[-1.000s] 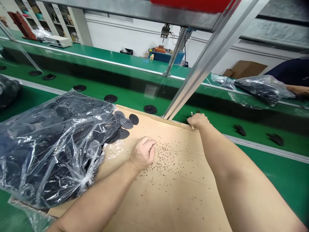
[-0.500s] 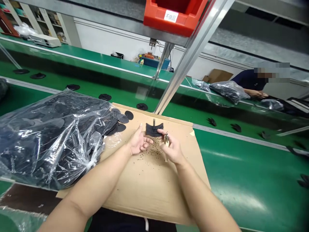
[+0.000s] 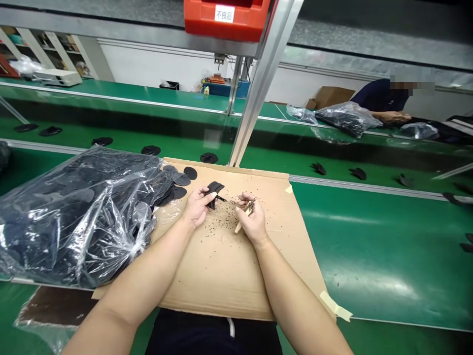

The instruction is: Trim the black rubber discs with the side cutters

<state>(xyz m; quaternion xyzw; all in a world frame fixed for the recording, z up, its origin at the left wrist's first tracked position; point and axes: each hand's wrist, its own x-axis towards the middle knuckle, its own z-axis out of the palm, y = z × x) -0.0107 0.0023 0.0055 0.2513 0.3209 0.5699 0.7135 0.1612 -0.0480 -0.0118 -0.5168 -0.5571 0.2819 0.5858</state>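
Note:
My left hand (image 3: 197, 207) is closed on a small black rubber part (image 3: 214, 189), held just above a brown cardboard sheet (image 3: 229, 266). A hand's width to the right, my right hand (image 3: 250, 219) grips a thin wooden-handled tool (image 3: 242, 218) that points toward the part. Tiny dark bits (image 3: 225, 217) are scattered over the cardboard under both hands. At the left, a clear plastic bag (image 3: 77, 212) full of black discs lies open, and several discs (image 3: 181, 178) spill out beside my left hand.
A green conveyor belt (image 3: 369, 231) runs behind and to the right, carrying several black parts (image 3: 318, 168). A slanted metal post (image 3: 254, 93) rises behind the cardboard under a red bin (image 3: 225, 17). At the far right a co-worker (image 3: 384, 101) sits with another bag (image 3: 345, 117).
My right hand came back from the cardboard's far edge with the tool. The black part passed into my left hand, and both hands drew together over the cardboard.

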